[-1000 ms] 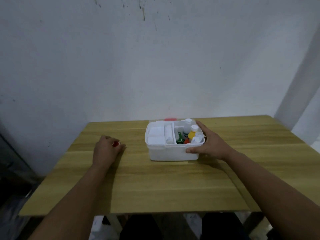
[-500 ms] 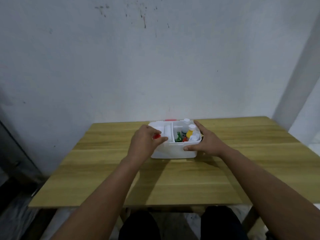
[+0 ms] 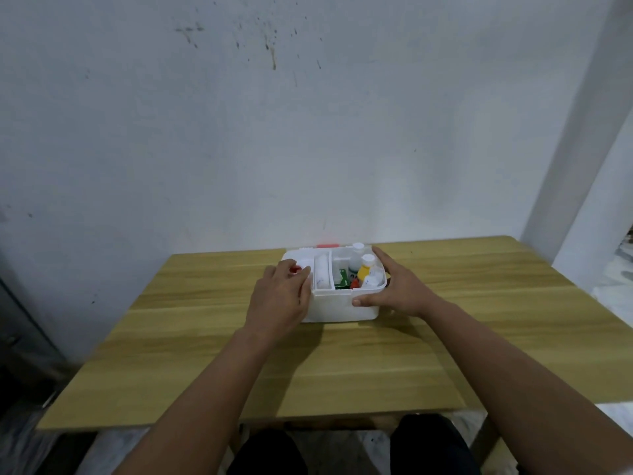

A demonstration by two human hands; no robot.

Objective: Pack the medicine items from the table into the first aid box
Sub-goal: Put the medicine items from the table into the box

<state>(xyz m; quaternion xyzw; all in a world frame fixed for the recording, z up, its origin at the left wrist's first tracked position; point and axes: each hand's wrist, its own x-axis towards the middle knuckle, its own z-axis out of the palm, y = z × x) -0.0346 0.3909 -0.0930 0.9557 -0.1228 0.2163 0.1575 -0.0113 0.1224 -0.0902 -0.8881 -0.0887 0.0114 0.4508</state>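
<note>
A white first aid box point(image 3: 342, 308) stands open at the table's far middle. Its right compartment holds a white bottle point(image 3: 356, 257), a yellow bottle point(image 3: 365, 273) and a green packet point(image 3: 342, 281). A white roll point(image 3: 322, 275) lies in the narrow middle slot. My left hand point(image 3: 279, 298) is over the box's left compartment and pinches a small red item point(image 3: 294, 269) at its fingertips. My right hand point(image 3: 399, 289) grips the box's right end, thumb on the front wall and fingers along the side.
The wooden table point(image 3: 342, 365) stands against a white wall. A red piece point(image 3: 327, 246) shows just behind the box. To the right is a white pillar, and my knees show below the table's near edge.
My left hand picked the red item up from the table's left and carried it right to the box's left compartment. My right hand stayed on the box.
</note>
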